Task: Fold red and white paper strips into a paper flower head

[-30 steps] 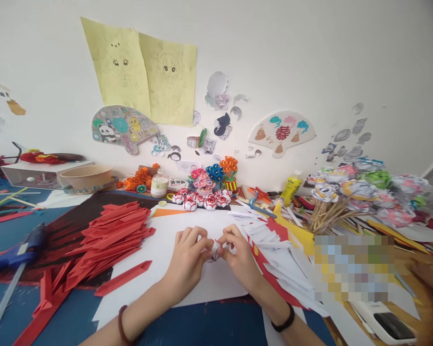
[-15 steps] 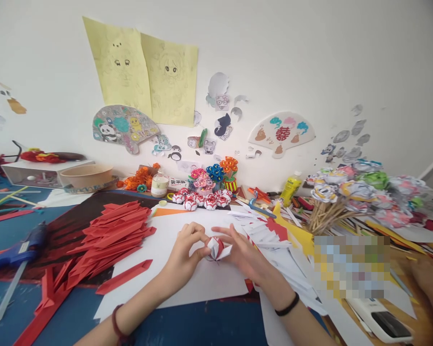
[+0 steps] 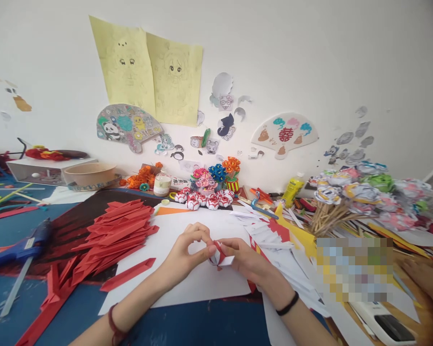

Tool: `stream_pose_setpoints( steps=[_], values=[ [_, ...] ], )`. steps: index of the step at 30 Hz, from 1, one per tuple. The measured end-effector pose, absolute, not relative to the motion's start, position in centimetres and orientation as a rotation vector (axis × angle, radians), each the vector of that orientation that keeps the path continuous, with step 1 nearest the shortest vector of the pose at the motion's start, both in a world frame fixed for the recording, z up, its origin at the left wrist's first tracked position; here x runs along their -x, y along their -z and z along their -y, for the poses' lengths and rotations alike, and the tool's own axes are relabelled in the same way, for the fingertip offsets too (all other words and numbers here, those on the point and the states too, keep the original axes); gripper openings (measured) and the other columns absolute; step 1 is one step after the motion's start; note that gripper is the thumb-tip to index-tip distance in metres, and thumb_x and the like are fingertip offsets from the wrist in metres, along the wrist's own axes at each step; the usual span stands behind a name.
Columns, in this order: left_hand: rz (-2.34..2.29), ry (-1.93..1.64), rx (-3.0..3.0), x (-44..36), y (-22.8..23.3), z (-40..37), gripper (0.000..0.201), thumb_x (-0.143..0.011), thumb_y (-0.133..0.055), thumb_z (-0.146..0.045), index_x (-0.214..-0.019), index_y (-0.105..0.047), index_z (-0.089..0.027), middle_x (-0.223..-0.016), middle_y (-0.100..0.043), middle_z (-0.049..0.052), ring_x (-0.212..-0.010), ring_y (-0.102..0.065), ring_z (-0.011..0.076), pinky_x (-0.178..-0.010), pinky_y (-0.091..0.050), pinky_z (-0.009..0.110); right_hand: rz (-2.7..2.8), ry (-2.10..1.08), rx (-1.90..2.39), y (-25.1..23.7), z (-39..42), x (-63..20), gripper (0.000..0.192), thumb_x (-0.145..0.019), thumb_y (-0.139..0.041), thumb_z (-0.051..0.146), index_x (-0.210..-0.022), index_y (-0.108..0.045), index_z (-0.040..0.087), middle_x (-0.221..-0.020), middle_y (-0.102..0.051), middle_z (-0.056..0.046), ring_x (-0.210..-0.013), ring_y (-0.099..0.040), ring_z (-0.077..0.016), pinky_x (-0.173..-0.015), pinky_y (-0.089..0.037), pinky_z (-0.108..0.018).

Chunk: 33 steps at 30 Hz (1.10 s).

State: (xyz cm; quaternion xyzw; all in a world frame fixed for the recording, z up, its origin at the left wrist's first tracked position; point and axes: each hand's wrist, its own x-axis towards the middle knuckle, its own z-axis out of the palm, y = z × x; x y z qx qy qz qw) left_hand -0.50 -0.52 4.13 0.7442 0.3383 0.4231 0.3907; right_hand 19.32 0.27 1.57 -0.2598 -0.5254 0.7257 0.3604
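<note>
Your left hand (image 3: 185, 252) and right hand (image 3: 247, 259) meet fingertip to fingertip, both pinched on the small red-and-white folded paper piece (image 3: 221, 255) between them, held just above the white sheet (image 3: 173, 240). Long axis roughly left-right; neither hand is nearer. Red folded strips (image 3: 115, 233) lie left, white strips (image 3: 270, 235) right.

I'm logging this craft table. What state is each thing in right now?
Left hand: pinching the paper piece.
Right hand: holding its other side.
Folded paper piece: red-and-white, held above the white sheet.
Red strips: piled.
Glue gun: lying flat.
</note>
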Motion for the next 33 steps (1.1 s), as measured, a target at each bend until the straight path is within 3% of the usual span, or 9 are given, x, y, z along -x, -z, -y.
stream_pose_setpoints(
  steps=[9, 18, 22, 29, 33],
  values=[
    [-0.824, -1.102, -1.798, 0.1, -3.9, 1.0, 0.019, -0.089, -0.060, -0.037, -0.079, -0.062, -0.021, -0.101, -0.045, 0.003, -0.104, -0.047, 0.0187, -0.095, -0.034, 0.030, 1.517, -1.792, 0.673, -1.8, -0.1, -19.5, 0.040, -0.075, -0.074, 0.051, -0.085, -0.073, 0.012, -0.074, -0.058, -0.002, -0.070, -0.047, -0.0126, -0.067, -0.036, -0.025],
    [-0.848, -1.057, -1.763, 0.2, -3.5, 0.3, 0.021, -0.082, -0.068, -0.038, -0.072, -0.064, -0.020, -0.105, -0.049, 0.004, -0.107, -0.047, 0.0227, -0.093, -0.037, 0.034, 1.582, -1.732, 0.706, -1.8, 0.0, -19.5, 0.039, -0.076, -0.073, 0.050, -0.078, -0.072, 0.012, -0.064, -0.048, 0.002, -0.065, -0.041, -0.0111, -0.063, -0.033, -0.024],
    [-0.877, -1.061, -1.852, 0.3, -3.3, 0.3, 0.018, -0.083, -0.067, -0.038, -0.076, -0.064, -0.021, -0.100, -0.053, 0.003, -0.104, -0.049, 0.0213, -0.093, -0.036, 0.035, 1.606, -1.719, 0.737, -1.7, 0.0, -19.5, 0.044, -0.073, -0.074, 0.055, -0.084, -0.073, 0.012, -0.070, -0.054, -0.001, -0.068, -0.044, -0.0131, -0.064, -0.034, -0.025],
    [-0.931, -1.035, -1.881, -0.2, -2.7, 0.3, 0.017, -0.091, -0.056, -0.035, -0.085, -0.063, -0.021, -0.093, -0.060, 0.003, -0.088, -0.052, 0.0180, -0.075, -0.042, 0.029, 1.623, -1.677, 0.726, -2.0, 0.0, -19.5, 0.044, -0.076, -0.073, 0.051, -0.099, -0.073, 0.013, -0.079, -0.062, -0.004, -0.075, -0.051, -0.0153, -0.071, -0.040, -0.028],
    [-0.947, -1.222, -2.134, 0.2, -3.0, 0.5, 0.012, -0.094, -0.052, -0.028, -0.092, -0.062, -0.022, -0.096, -0.058, 0.004, -0.096, -0.051, 0.0199, -0.085, -0.041, 0.034, 1.624, -1.510, 0.843, -2.4, 0.0, -19.4, 0.040, -0.080, -0.070, 0.048, -0.104, -0.073, 0.016, -0.076, -0.064, -0.003, -0.071, -0.053, -0.0148, -0.068, -0.042, -0.027]
  ],
)
